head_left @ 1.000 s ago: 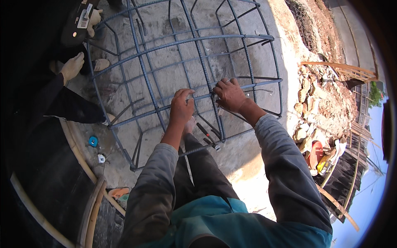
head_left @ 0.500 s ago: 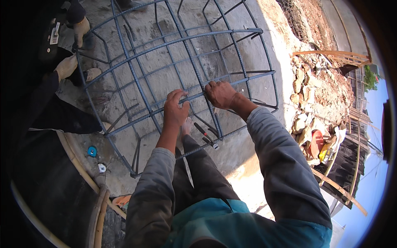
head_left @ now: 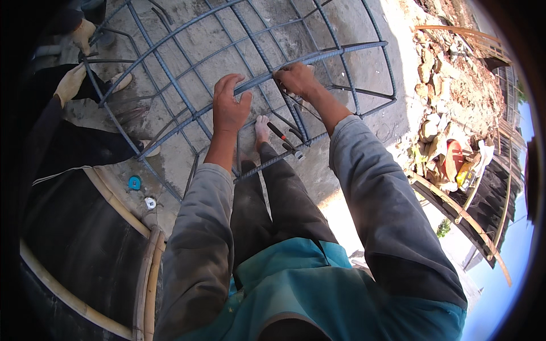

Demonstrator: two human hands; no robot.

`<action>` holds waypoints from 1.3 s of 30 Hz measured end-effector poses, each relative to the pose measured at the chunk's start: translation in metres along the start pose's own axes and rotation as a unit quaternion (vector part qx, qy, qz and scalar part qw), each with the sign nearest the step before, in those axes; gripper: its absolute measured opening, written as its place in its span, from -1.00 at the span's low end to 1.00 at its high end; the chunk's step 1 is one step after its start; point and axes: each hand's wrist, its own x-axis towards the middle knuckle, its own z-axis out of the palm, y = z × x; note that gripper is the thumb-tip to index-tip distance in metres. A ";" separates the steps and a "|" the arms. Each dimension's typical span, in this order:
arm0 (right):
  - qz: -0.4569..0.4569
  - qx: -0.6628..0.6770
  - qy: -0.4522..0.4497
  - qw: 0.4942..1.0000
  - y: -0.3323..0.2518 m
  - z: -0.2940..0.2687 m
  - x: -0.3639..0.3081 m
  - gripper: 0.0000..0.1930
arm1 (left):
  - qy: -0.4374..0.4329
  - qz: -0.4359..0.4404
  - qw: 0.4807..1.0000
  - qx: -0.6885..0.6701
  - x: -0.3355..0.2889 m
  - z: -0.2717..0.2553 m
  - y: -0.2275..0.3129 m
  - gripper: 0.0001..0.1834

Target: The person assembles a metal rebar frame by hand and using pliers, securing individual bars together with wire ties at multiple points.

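Observation:
A cage of ribbed steel rebar [head_left: 183, 116] spreads before me over a concrete floor. My left hand [head_left: 230, 108] is beside a long crossbar [head_left: 250, 83], its thumb and fingers apart and no object visible in it. Further right, my right hand [head_left: 297, 78] is closed on the rebar where bars cross; its fingertips are partly hidden. Beyond my bare foot, a tool with a black and red handle [head_left: 277, 131] and a metal head lies under the cage's near side.
At the left, a co-worker's gloved hands [head_left: 70, 84] are at the cage's corner. A teal tape measure [head_left: 134, 182] and a small white round object [head_left: 150, 203] lie near a bamboo-edged black sheet [head_left: 85, 227]. Rubble [head_left: 435, 113] lines the right.
My view has shifted, so the cage and both hands appear higher in the picture. My left hand's fingers spread a little wider. My right hand stays at the bar crossing.

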 end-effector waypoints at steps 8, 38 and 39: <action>0.103 0.521 0.228 0.816 0.034 -0.072 -0.215 -0.68 | -0.238 0.003 0.970 0.043 -0.156 0.040 0.052 -0.33; -0.056 0.487 -0.068 0.869 -0.040 -0.130 -0.275 -0.80 | 0.205 -0.289 0.834 -0.422 -0.045 0.034 0.161 -0.52; -0.025 0.374 0.007 0.927 -0.041 -0.152 -0.260 -0.79 | 0.179 -0.384 0.799 -0.427 -0.037 0.040 0.150 -0.56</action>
